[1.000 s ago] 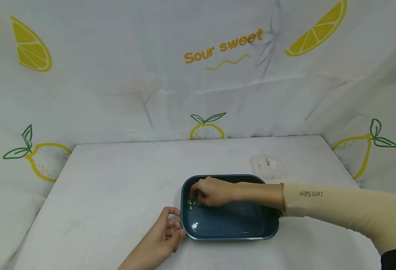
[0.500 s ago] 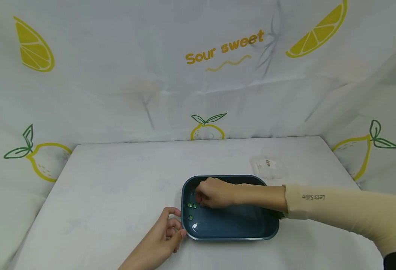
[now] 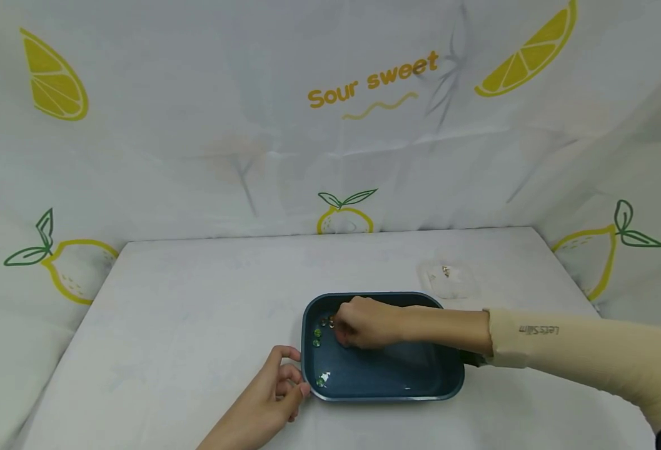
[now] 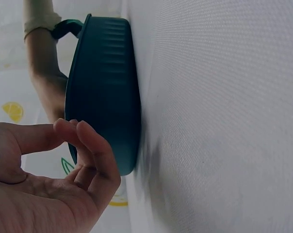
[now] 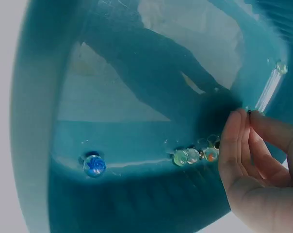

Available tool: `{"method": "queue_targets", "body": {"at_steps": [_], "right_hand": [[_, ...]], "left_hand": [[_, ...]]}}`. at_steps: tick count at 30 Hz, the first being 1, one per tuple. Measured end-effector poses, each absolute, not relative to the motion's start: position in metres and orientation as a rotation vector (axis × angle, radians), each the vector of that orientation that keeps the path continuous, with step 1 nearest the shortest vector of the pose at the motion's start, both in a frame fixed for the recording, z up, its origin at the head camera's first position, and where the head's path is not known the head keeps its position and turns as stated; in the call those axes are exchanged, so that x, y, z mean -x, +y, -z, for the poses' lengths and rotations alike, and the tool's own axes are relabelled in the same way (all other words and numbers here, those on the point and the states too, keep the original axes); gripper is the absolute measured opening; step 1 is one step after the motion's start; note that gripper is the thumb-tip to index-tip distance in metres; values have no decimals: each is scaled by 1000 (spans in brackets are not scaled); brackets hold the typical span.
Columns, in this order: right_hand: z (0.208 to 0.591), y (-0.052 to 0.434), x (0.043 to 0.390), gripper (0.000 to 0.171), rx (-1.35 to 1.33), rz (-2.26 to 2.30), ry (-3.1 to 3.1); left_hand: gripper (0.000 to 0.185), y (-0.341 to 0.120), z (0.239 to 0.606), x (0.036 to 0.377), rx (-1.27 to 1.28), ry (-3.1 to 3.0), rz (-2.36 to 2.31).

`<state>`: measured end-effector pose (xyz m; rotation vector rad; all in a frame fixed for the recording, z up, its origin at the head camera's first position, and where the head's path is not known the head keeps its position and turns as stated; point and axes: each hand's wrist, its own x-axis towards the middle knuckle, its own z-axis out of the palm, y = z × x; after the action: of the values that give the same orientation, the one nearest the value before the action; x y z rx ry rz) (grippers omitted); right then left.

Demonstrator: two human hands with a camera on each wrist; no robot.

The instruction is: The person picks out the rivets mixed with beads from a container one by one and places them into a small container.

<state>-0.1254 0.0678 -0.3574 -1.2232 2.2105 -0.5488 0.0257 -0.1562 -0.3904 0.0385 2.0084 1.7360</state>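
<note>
A dark blue-green tray [image 3: 386, 398] stands before me with marbles inside. My right hand [image 3: 366, 322] reaches into its left part. In the right wrist view, thumb and fingertips meet and pinch a tiny dark thing [image 5: 249, 112]; its kind I cannot tell. Beside them along the wall lie an orange-centred marble [image 5: 211, 155], a clear marble [image 5: 191, 155] and a green marble [image 5: 180, 158]. Farther along sits a blue swirled marble [image 5: 94, 166]. A green marble [image 3: 321, 380] lies in the near left corner. My left hand [image 3: 274, 390] rests bent fingers and thumb against the tray's left rim.
A clear plastic box [image 3: 448, 284] with small gold-coloured pieces [image 3: 446, 271] stands behind the tray's right end. The tray's handle [image 4: 67, 27] sticks out under the right sleeve. White cloth [image 3: 195, 325] covers the table, and a lemon-printed curtain [image 3: 195, 125] hangs behind.
My right hand has drawn slightly to the right inside the tray. One green marble has rolled into the near left corner; gold-coloured bits now show at the fingertips. The left hand stays put.
</note>
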Motion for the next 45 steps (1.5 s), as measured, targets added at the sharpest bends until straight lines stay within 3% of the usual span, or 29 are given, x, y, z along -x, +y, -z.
{"method": "queue_targets", "body": {"at_steps": [28,45], "right_hand": [[325,90,124,5,1208,821,2196],[294,148,131,6,1061,1037,2337]], "left_hand": [[47,-156,394,-26,-31,1996,-1733],[51,-161,392,-24,-10,1997,-1726]]}}
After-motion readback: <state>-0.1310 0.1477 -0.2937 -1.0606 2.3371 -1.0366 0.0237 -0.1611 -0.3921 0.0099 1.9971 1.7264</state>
